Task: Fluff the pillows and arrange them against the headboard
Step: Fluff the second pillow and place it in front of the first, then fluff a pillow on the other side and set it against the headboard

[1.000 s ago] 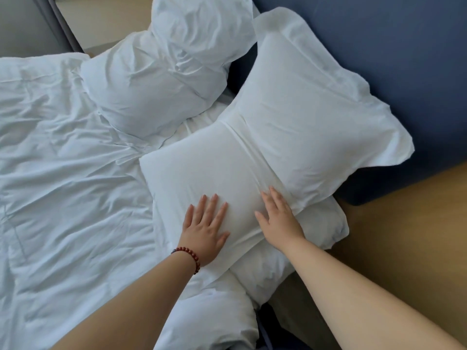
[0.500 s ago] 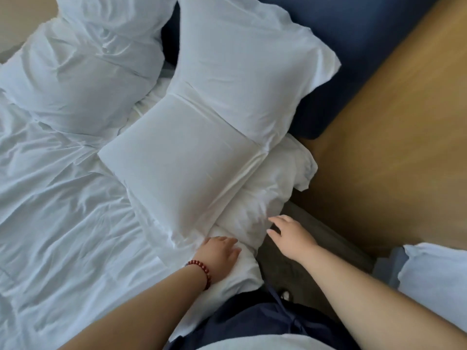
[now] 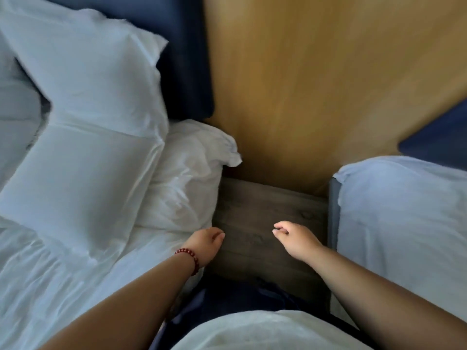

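- Now both hands are held empty over the dark floor: left hand [image 3: 205, 244] and right hand [image 3: 296, 239], fingers loosely curled.
- Two pillows [image 3: 83, 117] are propped against the blue headboard [image 3: 187, 59], far left.

No legible txt anywhere.

both hands empty: left hand [image 3: 205, 242] at the bed [image 3: 63, 286] edge, right hand [image 3: 297, 239] over the grey floor [image 3: 252, 210]. two pillows [image 3: 83, 102] lean on the navy headboard [image 3: 187, 59].
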{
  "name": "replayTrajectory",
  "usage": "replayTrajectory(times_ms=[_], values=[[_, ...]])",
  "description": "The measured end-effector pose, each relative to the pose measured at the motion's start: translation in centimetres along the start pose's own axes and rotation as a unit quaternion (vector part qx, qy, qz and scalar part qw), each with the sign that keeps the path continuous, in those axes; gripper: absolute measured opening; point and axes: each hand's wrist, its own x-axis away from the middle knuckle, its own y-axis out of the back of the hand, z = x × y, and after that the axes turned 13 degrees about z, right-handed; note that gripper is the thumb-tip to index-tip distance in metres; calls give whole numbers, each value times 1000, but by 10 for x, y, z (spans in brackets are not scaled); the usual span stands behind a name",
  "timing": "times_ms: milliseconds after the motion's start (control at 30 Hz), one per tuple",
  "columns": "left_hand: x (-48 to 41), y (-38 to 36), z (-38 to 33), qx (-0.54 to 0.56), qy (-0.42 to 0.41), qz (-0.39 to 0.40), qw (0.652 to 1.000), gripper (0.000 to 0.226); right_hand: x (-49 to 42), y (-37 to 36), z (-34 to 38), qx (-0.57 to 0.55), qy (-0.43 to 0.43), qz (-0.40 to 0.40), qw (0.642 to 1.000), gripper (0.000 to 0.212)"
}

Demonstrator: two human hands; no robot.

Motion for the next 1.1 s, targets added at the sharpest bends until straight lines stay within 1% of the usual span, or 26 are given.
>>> replayTrajectory(times_ms=[133, 233, 333, 467, 600, 767, 867, 1000, 1100], values=[[-10, -53, -56, -10, -25, 39, 999, 29, 36, 13, -70, -55, -16, -17, 998, 38], [-18, -85, -90, -43, -44, 89, 994, 27, 58, 14, -119, -94, -40, -38, 994, 38], [-27, -97, -118, -90, -56, 125, 986, 26, 78, 10, -156, -166, -54, -66, 982, 37], [-39, -99, -150, -116, -82, 129, 981, 21, 98, 6, -185, -257, -79, -112, 957, 35], [-53, -101, -171, -158, -97, 161, 969, 20, 113, -3, -198, -380, -113, -166, 903, 34], [-76, -94, -197, -230, -131, 204, 942, 20, 121, -17, -195, -458, -143, -196, 855, 33], [-91, -83, -214, -266, -152, 227, 924, 20, 120, -22, -188, -513, -167, -233, 809, 32], [-104, -74, -244, -248, -162, 271, 916, 23, 119, -27, -173, -584, -186, -275, 740, 22], [-113, -79, -263, -232, -173, 298, 910, 24, 121, -39, -162, -618, -197, -285, 705, 16]])
